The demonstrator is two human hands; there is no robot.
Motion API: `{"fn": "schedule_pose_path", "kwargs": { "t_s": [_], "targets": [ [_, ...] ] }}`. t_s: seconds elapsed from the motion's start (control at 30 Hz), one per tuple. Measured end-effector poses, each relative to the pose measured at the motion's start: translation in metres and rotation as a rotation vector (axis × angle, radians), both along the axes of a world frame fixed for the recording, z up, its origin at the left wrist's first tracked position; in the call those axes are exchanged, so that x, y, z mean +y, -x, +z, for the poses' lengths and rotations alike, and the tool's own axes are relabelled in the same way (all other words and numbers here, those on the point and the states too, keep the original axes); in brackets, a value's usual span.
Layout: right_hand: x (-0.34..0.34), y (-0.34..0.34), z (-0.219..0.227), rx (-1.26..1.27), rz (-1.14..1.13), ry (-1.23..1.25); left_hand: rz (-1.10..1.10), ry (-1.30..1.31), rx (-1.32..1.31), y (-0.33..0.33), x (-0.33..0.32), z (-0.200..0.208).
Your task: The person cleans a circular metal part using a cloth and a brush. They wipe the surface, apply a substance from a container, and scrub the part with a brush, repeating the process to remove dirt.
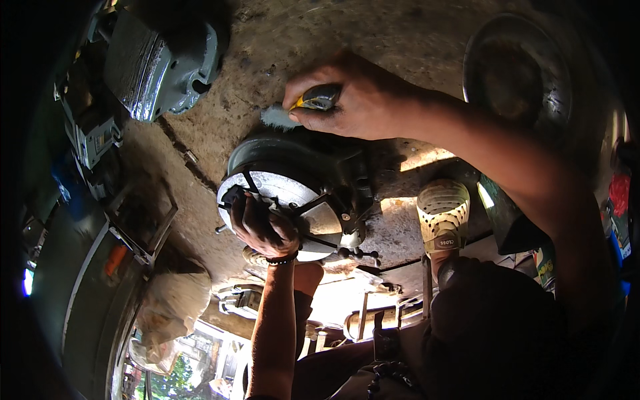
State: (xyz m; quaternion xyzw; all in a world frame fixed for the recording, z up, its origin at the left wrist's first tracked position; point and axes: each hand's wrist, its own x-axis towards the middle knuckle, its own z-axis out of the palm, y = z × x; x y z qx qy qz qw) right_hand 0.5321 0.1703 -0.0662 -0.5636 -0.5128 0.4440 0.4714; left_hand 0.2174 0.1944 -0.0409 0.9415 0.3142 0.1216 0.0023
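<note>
A rotary table (323, 223), a bright slotted metal disc on a dark grey-green body, stands on edge on the floor before me. My left hand (263, 223) presses on its face, fingers curled in at the slots and centre; a dark patch by the fingertips is hard to make out. Above and beyond the body, my right hand (333, 103) is closed round the black-and-yellow handle of a brush (279, 117). The brush's grey end points left, close to the floor just past the machine's upper rim. A ball-ended crank (359, 254) sticks out at the disc's lower right.
A grey-painted machine part (170, 73) lies at the far left. A large round metal dish (557, 73) is at the far right. My shod foot (443, 210) stands right of the machine. Plastic bags (175, 297) and a metal frame (150, 233) sit at the left.
</note>
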Motion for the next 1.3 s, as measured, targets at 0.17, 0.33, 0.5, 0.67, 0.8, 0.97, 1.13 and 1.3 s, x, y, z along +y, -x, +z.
{"fn": "schedule_pose_path", "kwargs": {
  "t_s": [0.17, 0.33, 0.5, 0.67, 0.8, 0.97, 1.13, 1.3],
  "targets": [
    [-0.020, -0.003, 0.003, -0.026, 0.136, 0.094, -0.034, -0.012, 0.045, -0.002, 0.001, 0.003],
    [-0.044, -0.024, 0.014, 0.029, 0.138, 0.171, -0.065, -0.050, 0.068, 0.003, 0.000, 0.000],
    [-0.035, -0.026, 0.014, -0.086, 0.168, 0.163, -0.002, -0.001, 0.029, 0.012, 0.000, -0.008],
    [-0.008, -0.009, 0.005, -0.108, 0.248, 0.136, 0.055, 0.052, 0.000, 0.014, 0.000, -0.008],
    [0.005, 0.001, 0.002, -0.110, 0.151, -0.062, 0.101, 0.065, 0.003, 0.011, -0.003, -0.005],
    [0.008, -0.012, 0.003, -0.049, 0.021, -0.167, 0.085, 0.062, -0.004, 0.013, -0.002, -0.007],
    [0.001, -0.015, 0.000, -0.051, 0.025, -0.168, -0.005, -0.005, 0.040, 0.014, 0.002, -0.009],
    [-0.018, -0.001, -0.008, 0.009, 0.026, -0.106, 0.080, 0.043, -0.002, 0.008, -0.002, -0.007]
  ]
}}
